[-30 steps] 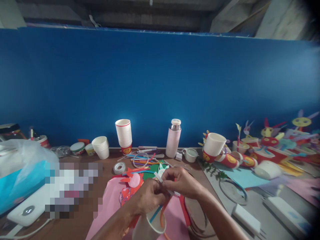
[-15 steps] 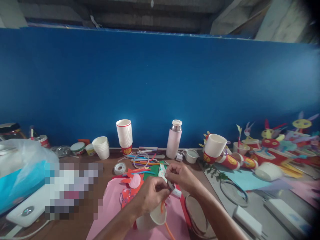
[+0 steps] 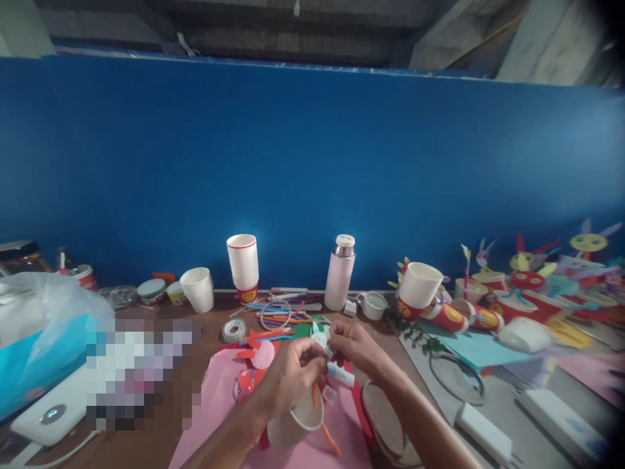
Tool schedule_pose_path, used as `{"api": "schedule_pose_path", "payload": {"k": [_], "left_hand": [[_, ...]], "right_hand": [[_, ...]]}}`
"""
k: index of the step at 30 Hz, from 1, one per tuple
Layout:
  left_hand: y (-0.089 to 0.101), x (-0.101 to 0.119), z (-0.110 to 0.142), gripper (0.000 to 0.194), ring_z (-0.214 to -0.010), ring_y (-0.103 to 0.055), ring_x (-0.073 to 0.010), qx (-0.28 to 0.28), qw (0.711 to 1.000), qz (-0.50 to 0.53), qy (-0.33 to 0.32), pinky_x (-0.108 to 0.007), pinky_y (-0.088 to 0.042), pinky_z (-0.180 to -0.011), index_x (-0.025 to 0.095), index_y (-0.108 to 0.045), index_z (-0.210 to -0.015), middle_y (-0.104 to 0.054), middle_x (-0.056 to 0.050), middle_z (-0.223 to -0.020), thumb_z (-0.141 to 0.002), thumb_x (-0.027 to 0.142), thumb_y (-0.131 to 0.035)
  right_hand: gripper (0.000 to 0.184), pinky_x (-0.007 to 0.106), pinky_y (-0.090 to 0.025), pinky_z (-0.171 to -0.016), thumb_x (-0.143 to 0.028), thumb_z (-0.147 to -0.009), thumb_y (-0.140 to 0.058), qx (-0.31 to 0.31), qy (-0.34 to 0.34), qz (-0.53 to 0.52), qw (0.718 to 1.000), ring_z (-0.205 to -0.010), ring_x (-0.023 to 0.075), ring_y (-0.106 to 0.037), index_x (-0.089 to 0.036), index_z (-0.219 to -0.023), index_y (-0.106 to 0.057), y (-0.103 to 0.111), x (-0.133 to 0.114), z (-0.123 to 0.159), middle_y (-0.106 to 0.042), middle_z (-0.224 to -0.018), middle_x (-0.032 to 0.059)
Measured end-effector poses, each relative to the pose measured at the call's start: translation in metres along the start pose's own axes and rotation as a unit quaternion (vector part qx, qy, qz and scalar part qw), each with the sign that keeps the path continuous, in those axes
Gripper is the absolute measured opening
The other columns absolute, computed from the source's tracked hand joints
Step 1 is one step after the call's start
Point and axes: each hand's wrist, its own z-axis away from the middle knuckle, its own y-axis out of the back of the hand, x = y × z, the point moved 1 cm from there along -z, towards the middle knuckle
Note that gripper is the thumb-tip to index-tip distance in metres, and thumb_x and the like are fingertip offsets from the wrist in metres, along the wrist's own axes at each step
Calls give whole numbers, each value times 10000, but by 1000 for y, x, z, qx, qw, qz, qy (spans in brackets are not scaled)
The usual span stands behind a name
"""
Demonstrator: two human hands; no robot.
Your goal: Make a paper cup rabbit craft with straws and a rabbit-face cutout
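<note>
My left hand (image 3: 291,376) is curled, its fingertips pinched on something small I cannot make out, just above the rim of a white paper cup (image 3: 291,426) with an orange strip (image 3: 324,430) hanging from it. My right hand (image 3: 355,344) meets it from the right, fingers closed round a small white tube with a blue band (image 3: 340,374). Both hands hover over a pink paper sheet (image 3: 215,404) near the table's front. A small white rabbit-shaped cutout (image 3: 319,337) lies just beyond the fingers.
A stack of paper cups (image 3: 243,264), a pink flask (image 3: 340,271), a tape roll (image 3: 233,329) and coloured strips (image 3: 280,311) stand behind. Finished cup crafts (image 3: 517,286) crowd the right. A blue tissue pack (image 3: 39,355) and white device (image 3: 49,407) lie left.
The cup has come lower and nearer the table. My right hand has shifted slightly right, and the white tube now shows below its fingers.
</note>
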Motion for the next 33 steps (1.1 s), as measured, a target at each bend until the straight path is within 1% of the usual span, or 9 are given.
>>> {"api": "schedule_pose_path", "payload": {"k": [7, 12, 16, 18, 20, 23, 26, 29, 33], "left_hand": [[1, -11, -11, 228, -603, -572, -143, -20, 994, 103, 2, -245, -451, -562, 116, -635, -892, -636, -48, -698, -710, 229, -558], [3, -23, -24, 233, -552, -555, -125, -22, 992, 125, -3, -248, -436, -561, 99, -644, -892, -623, -37, -640, -688, 203, -601], [7, -28, -36, 247, -534, -559, -122, -31, 979, 197, 37, -256, -436, -557, 99, -634, -875, -623, -34, -630, -658, 218, -642], [10, -28, -40, 249, -528, -566, -124, -35, 972, 226, 60, -257, -434, -556, 105, -629, -860, -624, -32, -619, -642, 222, -654], [14, -29, -42, 239, -520, -572, -127, -32, 967, 242, 75, -255, -429, -550, 109, -625, -837, -627, -33, -609, -631, 226, -659], [17, -33, -45, 234, -518, -578, -132, -26, 961, 258, 94, -255, -427, -548, 115, -620, -813, -626, -28, -606, -613, 225, -672], [18, -39, -48, 255, -525, -581, -134, -35, 957, 269, 103, -256, -430, -556, 125, -615, -825, -613, -14, -595, -604, 234, -683], [17, -45, -51, 269, -502, -569, -131, -32, 957, 273, 93, -252, -425, -531, 137, -598, -837, -601, -2, -577, -608, 251, -682], [18, -48, -53, 253, -512, -576, -137, -33, 960, 267, 76, -252, -427, -523, 149, -573, -841, -607, 2, -591, -631, 255, -666]], "right_hand": [[86, 164, -295, -378, -168, -622, -441, -12, -18, -8, 1000, -376, 68, -470, -147, -555, -491, 2, 10, -6, -537, -428, -33], [108, 176, -305, -388, -202, -625, -450, -7, -25, -18, 999, -374, 69, -452, -140, -552, -501, 4, 13, -10, -536, -450, -23], [167, 194, -319, -410, -239, -668, -460, 25, -15, -19, 999, -377, 72, -440, -140, -539, -496, 10, 19, -15, -530, -453, -17], [227, 200, -324, -425, -289, -715, -465, 48, -3, -17, 999, -388, 73, -433, -140, -547, -498, 14, 21, -17, -521, -460, -17], [268, 203, -345, -460, -357, -761, -467, 78, 26, -12, 996, -441, 82, -454, -136, -624, -532, 17, 21, -17, -534, -509, -15], [314, 219, -399, -580, -421, -794, -471, 117, 107, 25, 987, -643, 126, -536, -133, -822, -593, 18, 19, -15, -604, -703, 25], [338, 238, -415, -656, -426, -806, -472, 82, 153, 69, 982, -769, 162, -555, -138, -896, -625, 13, 18, -15, -631, -828, 47], [283, 214, -401, -588, -363, -796, -497, 33, 137, 67, 988, -674, 134, -547, -130, -862, -643, 6, 23, -17, -626, -732, 24], [169, 172, -341, -469, -252, -745, -522, 44, 92, 36, 994, -517, 79, -477, -117, -739, -624, 4, 32, -22, -579, -599, -9]]}}
